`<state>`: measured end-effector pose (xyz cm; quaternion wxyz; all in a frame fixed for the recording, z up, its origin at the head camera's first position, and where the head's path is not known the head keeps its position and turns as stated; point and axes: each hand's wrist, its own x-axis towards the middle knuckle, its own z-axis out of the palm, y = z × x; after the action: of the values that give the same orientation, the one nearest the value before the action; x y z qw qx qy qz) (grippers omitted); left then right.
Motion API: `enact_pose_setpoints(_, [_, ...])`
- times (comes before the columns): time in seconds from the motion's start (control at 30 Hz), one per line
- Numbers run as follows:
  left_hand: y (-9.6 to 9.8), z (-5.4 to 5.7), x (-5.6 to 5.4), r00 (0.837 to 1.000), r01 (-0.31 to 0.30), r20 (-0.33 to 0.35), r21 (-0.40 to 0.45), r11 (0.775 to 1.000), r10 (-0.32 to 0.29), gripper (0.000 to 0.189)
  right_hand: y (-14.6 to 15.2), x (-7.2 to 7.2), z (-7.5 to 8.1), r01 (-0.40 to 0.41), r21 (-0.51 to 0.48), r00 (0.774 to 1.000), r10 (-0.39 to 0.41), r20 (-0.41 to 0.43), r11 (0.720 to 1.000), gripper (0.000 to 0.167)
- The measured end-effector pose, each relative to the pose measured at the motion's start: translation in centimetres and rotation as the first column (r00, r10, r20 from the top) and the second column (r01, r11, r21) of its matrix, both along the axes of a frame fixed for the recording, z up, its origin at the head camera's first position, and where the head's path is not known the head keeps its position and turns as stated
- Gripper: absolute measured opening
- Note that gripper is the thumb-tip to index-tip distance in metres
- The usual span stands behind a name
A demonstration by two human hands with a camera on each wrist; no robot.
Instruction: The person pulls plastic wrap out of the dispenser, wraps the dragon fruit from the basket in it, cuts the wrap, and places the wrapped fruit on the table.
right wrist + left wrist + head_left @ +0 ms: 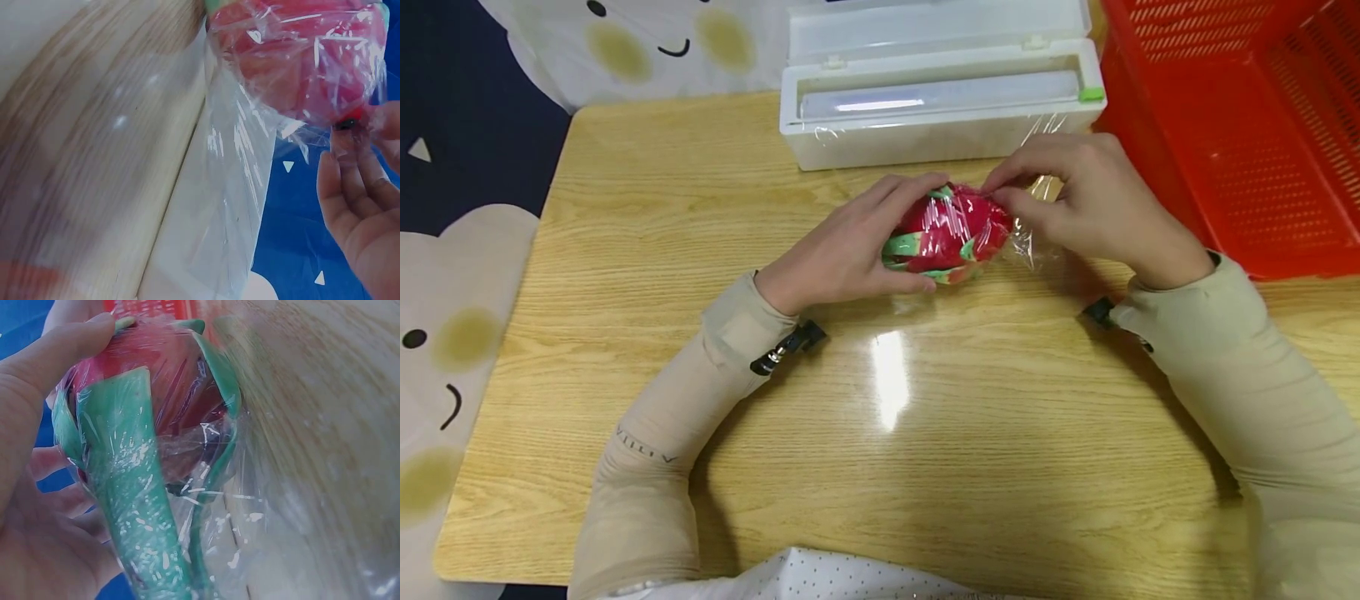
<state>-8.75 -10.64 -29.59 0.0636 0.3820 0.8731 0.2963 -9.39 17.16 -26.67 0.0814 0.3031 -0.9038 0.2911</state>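
A red dragon fruit (951, 229) with green scales lies on its side, covered in shiny cling film (240, 150). My left hand (850, 242) grips its left end, fingers over the far side and thumb along the near side. At the opposite end, my right hand (1086, 196) pinches the film between thumb and forefinger, close against the fruit's tip. Loose film hangs in creases below the right fingers. In the left wrist view a long green scale (125, 456) runs under the wrap.
Behind the hands stands an open white film dispenser box (880, 150) with a film roll (940, 93) inside and a green slider (1091, 94) at its right end. A red plastic basket (1225, 167) is at the right. All rest on a wood-grain table (925, 483).
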Motion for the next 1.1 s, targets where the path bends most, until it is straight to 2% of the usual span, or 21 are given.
enact_pose_setpoints(0.23, [0.0,0.0,-0.1,1.0,0.001,0.0,0.003,1.0,-0.001,0.101,-0.3,0.2,-0.1,0.079,-0.004,0.994,-0.078,0.073,0.997,0.014])
enact_pose_setpoints(0.4, [0.0,0.0,-0.1,1.0,-0.002,-0.004,0.002,1.0,0.002,0.1,-0.8,0.3,-0.1,0.174,-0.001,0.975,-0.172,0.141,0.985,0.014])
enact_pose_setpoints(0.53, [0.0,0.0,0.0,1.0,-0.004,-0.003,0.001,1.0,0.004,0.1,-0.8,0.2,0.0,0.224,0.02,0.964,-0.224,0.145,0.974,0.015])
enact_pose_setpoints(0.73, [0.0,0.0,-0.1,1.0,-0.001,0.006,-0.003,1.0,0.001,0.101,-0.4,0.4,0.6,0.173,0.137,0.977,-0.187,0.101,0.975,0.013])
enact_pose_setpoints(0.97, [0.0,-0.1,-0.2,1.0,0.001,0.013,0.001,1.0,-0.001,0.102,0.2,1.0,1.7,0.042,0.297,0.997,-0.059,0.05,0.954,0.017])
enact_pose_setpoints(1.1, [-0.1,-0.1,-0.2,1.0,-0.004,0.018,0.003,1.0,0.004,0.101,0.4,1.3,2.2,-0.033,0.34,0.997,0.008,0.076,0.94,0.024])
